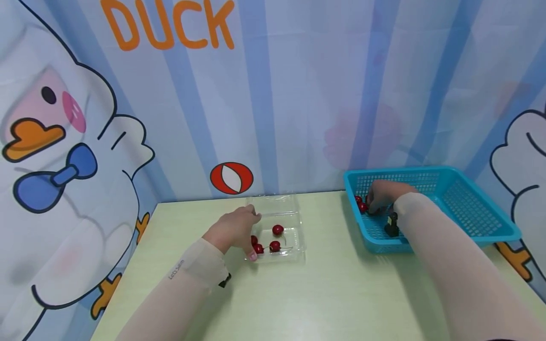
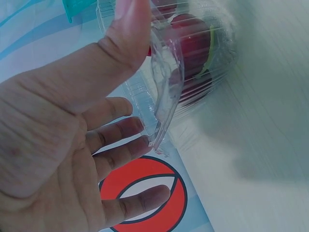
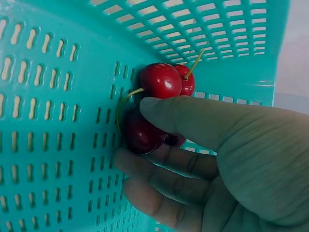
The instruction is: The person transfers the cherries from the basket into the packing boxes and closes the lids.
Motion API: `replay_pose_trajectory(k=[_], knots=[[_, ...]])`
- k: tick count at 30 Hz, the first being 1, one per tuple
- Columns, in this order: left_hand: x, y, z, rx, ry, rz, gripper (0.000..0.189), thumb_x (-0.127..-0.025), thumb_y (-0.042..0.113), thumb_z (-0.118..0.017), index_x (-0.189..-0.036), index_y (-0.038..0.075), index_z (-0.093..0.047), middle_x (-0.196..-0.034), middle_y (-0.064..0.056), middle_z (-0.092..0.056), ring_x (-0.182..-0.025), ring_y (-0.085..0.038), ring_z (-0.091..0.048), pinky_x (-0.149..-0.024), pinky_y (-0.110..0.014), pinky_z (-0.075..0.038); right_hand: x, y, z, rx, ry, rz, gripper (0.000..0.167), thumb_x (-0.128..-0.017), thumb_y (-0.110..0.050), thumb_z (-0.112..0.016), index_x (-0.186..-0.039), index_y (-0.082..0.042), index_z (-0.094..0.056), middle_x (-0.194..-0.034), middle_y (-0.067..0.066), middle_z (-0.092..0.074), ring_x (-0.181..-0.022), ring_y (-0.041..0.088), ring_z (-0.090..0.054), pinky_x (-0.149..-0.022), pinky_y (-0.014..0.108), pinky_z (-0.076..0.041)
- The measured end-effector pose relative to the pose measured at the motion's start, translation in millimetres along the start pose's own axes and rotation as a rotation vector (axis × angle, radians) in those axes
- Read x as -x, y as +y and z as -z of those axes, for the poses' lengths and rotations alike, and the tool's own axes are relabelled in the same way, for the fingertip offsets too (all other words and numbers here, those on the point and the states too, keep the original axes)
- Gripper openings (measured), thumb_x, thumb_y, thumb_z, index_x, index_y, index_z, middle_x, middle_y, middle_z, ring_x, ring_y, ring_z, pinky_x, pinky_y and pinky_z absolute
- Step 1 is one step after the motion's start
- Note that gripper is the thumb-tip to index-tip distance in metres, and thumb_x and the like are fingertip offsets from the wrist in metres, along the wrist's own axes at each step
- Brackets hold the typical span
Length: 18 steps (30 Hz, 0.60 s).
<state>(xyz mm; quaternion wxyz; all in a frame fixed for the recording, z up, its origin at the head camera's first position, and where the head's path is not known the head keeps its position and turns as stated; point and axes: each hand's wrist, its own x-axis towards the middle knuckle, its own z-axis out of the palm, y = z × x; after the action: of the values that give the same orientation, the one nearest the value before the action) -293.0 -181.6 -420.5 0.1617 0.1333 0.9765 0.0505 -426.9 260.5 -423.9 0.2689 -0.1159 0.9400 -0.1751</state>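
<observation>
My left hand (image 1: pixel 233 229) rests at the left side of a clear plastic clamshell box (image 1: pixel 293 219), its lid laid back. The thumb touches the near corner and the loosely extended fingers (image 2: pixel 126 152) lie along the side. Several red cherries (image 1: pixel 277 230) with stems are inside the box. Over in the blue-green plastic basket (image 1: pixel 486 208), my right hand (image 1: pixel 386 194) pinches a dark red cherry (image 3: pixel 142 133) between thumb and fingers. Beside it in the right wrist view, other cherries (image 3: pixel 161 79) lie against the basket's wall, partly hidden by the hand.
A pale wooden table (image 1: pixel 328 293) carries both containers, with the box left of the basket. Behind it hangs a blue striped cloth (image 1: pixel 294 94) with duck drawings. A small black object (image 1: pixel 391 225) shows beneath my right wrist.
</observation>
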Motion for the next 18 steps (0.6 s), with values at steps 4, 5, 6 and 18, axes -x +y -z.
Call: replay_pose_trajectory(k=[4, 5, 6, 18], knots=[[-0.2, 0.5, 0.1, -0.002, 0.0, 0.0, 0.119, -0.072, 0.037, -0.111, -0.172, 0.016, -0.051, -0.162, -0.012, -0.056, -0.149, -0.031, -0.053, -0.118, -0.055, -0.06, 2.5, -2.3, 1.8, 0.003, -0.016, 0.014, 0.031, -0.101, -0.012, -0.079, -0.075, -0.017, -0.064, -0.072, -0.003, -0.059, -0.073, 0.017, -0.059, -0.065, 0.031, -0.058], [-0.2, 0.6, -0.1, -0.003, -0.001, 0.001, 0.119, -0.072, 0.037, -0.111, -0.172, 0.017, -0.051, -0.162, -0.011, -0.056, -0.149, -0.031, -0.053, -0.118, -0.055, -0.06, 4.1, -3.1, 3.0, 0.002, -0.019, 0.025, 0.033, -0.101, -0.011, -0.077, -0.073, -0.017, -0.06, -0.07, -0.004, -0.055, -0.071, 0.017, -0.055, -0.064, 0.031, -0.056], [-0.2, 0.6, -0.3, -0.002, -0.001, 0.003, 0.119, -0.072, 0.037, -0.111, -0.172, 0.017, -0.051, -0.162, -0.011, -0.056, -0.149, -0.031, -0.054, -0.118, -0.055, -0.06, 6.0, -4.1, 4.6, -0.002, -0.02, 0.034, 0.034, -0.102, -0.011, -0.076, -0.073, -0.017, -0.058, -0.069, -0.004, -0.053, -0.07, 0.017, -0.053, -0.065, 0.032, -0.056], [-1.4, 1.6, -1.1, 0.001, 0.0, 0.014, 0.119, -0.071, 0.037, -0.111, -0.172, 0.017, -0.052, -0.163, -0.012, -0.056, -0.146, -0.031, -0.056, -0.118, -0.055, -0.06, 31.8, -21.9, 39.2, -0.03, 0.068, 0.111, 0.019, -0.106, -0.013, -0.059, -0.102, -0.003, -0.074, -0.088, 0.008, -0.069, -0.08, 0.024, -0.063, -0.069, 0.04, -0.059]])
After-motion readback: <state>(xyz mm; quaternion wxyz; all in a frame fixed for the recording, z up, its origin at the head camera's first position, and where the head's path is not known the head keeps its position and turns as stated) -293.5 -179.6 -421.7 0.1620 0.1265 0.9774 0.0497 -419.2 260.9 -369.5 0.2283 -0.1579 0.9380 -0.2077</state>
